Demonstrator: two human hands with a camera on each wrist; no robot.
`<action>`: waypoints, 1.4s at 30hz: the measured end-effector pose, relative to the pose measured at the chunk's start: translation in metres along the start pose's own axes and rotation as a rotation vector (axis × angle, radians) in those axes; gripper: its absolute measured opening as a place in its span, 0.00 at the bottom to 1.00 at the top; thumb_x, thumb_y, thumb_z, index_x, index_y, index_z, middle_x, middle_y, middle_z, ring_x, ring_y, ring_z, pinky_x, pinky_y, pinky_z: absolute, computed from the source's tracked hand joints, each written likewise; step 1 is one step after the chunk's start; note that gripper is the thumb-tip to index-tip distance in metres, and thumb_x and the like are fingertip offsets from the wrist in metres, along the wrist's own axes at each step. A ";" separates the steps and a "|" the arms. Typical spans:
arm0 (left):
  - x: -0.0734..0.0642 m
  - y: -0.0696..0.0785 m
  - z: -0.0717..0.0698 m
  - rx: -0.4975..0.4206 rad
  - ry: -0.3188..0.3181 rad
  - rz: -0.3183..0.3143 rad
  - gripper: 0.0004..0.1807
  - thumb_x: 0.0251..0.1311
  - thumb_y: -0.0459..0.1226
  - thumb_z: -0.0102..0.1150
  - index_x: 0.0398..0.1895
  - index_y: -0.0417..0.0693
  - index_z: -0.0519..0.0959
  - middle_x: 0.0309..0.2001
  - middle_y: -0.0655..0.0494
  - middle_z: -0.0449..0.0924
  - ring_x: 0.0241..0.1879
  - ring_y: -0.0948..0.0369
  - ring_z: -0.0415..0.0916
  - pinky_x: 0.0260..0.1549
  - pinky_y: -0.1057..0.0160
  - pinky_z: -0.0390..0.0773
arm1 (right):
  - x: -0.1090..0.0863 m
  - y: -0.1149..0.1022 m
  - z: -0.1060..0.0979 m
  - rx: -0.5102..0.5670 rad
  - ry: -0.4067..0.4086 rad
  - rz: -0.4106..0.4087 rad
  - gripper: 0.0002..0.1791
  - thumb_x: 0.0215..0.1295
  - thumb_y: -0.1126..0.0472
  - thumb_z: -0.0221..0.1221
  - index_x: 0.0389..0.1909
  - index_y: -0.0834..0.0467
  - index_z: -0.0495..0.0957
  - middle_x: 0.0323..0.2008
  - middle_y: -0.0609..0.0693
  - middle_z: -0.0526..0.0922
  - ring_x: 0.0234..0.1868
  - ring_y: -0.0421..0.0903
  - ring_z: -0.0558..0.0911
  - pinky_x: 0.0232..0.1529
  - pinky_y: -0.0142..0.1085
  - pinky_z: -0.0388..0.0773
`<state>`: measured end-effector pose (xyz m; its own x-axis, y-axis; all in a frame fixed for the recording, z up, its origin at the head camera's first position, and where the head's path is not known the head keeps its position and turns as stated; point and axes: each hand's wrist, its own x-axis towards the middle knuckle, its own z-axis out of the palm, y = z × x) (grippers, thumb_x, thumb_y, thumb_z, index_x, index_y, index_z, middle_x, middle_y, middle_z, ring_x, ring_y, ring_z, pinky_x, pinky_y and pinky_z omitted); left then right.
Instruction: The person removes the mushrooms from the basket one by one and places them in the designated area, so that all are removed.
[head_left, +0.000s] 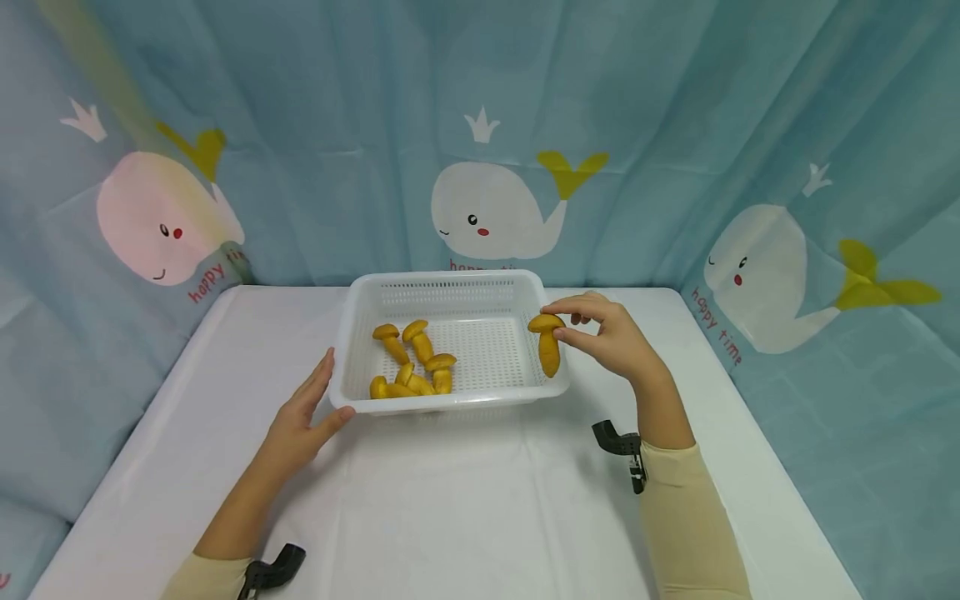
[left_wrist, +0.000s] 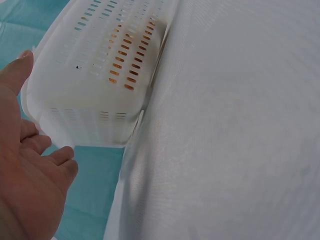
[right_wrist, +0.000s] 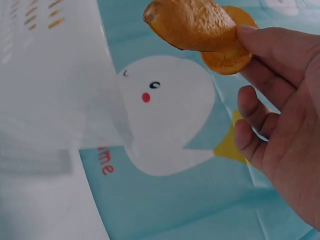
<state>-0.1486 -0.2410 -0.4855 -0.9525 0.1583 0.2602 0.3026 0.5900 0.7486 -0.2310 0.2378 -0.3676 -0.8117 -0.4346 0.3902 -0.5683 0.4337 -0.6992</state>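
Between the thumb and fingers of my right hand point(head_left: 611, 337) a yellow-brown mushroom point(head_left: 550, 354) is pinched by its cap, stem pointing down. It overlaps the right rim of a white plastic basket point(head_left: 480, 403) in the head view. The right wrist view shows the same mushroom point(right_wrist: 192, 25) above the tabletop, with the other fingers loosely bent. My left hand point(head_left: 296, 429) is at the basket's front left corner, fingers extended along the left side and thumb by the front rim. Several more mushrooms point(head_left: 418, 342) lie inside the basket, mostly in its left half.
The basket stands toward the back of a table with a white cloth point(head_left: 450, 500). A blue curtain point(head_left: 315, 167) printed with whales rises behind and on both sides. Black wrist mounts point(head_left: 617, 439) sit on both forearms.
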 end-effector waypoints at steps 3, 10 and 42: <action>-0.001 0.000 0.001 -0.004 0.000 -0.007 0.53 0.63 0.41 0.71 0.83 0.65 0.47 0.83 0.60 0.45 0.81 0.47 0.46 0.64 0.27 0.64 | -0.003 0.004 -0.009 -0.004 0.011 0.022 0.17 0.67 0.63 0.68 0.56 0.49 0.85 0.52 0.45 0.86 0.47 0.52 0.75 0.48 0.35 0.72; -0.002 0.002 0.000 -0.001 0.004 -0.023 0.52 0.64 0.43 0.70 0.84 0.65 0.46 0.83 0.59 0.45 0.81 0.46 0.47 0.64 0.27 0.63 | -0.012 0.017 -0.031 -0.037 0.059 0.114 0.17 0.69 0.64 0.66 0.58 0.54 0.84 0.52 0.51 0.84 0.47 0.48 0.72 0.45 0.34 0.70; -0.001 -0.001 0.002 0.009 0.017 -0.013 0.52 0.63 0.41 0.71 0.83 0.64 0.48 0.83 0.59 0.46 0.81 0.46 0.46 0.64 0.27 0.63 | -0.017 0.136 0.005 0.052 0.141 0.430 0.19 0.70 0.51 0.66 0.59 0.52 0.84 0.54 0.53 0.86 0.43 0.50 0.73 0.35 0.32 0.69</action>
<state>-0.1478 -0.2399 -0.4877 -0.9555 0.1368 0.2612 0.2898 0.5990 0.7465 -0.2939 0.3003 -0.4718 -0.9850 -0.1104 0.1327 -0.1707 0.5092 -0.8436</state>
